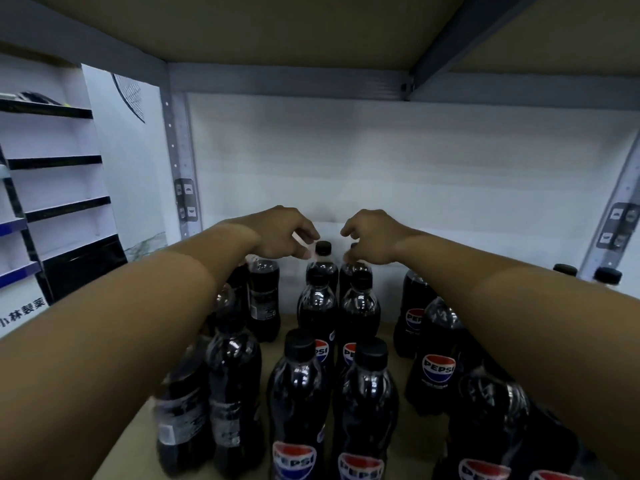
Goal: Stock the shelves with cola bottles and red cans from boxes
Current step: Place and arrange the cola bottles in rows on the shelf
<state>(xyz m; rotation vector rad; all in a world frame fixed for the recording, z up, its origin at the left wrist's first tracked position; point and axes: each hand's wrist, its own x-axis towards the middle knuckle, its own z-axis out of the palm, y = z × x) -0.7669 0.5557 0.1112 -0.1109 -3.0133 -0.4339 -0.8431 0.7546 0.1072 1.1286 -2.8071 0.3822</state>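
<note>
Several cola bottles with black caps and Pepsi labels stand in rows on the tan shelf board (388,332). Both my arms reach to the back row. My left hand (284,233) hovers with loosely curled fingers just left of the exposed cap of a back cola bottle (323,268), thumb tip beside its neck. My right hand (372,237) pinches the top of the neighbouring back bottle (351,271), hiding its cap. Front bottles (298,393) stand upright between my forearms. No red cans or boxes are visible.
A white panel closes the shelf's back. Grey uprights (180,168) stand at its corners, with the upper shelf board low overhead. Two more black-capped bottles (607,276) stand at far right. A white rack with black shelves (59,161) is off to the left.
</note>
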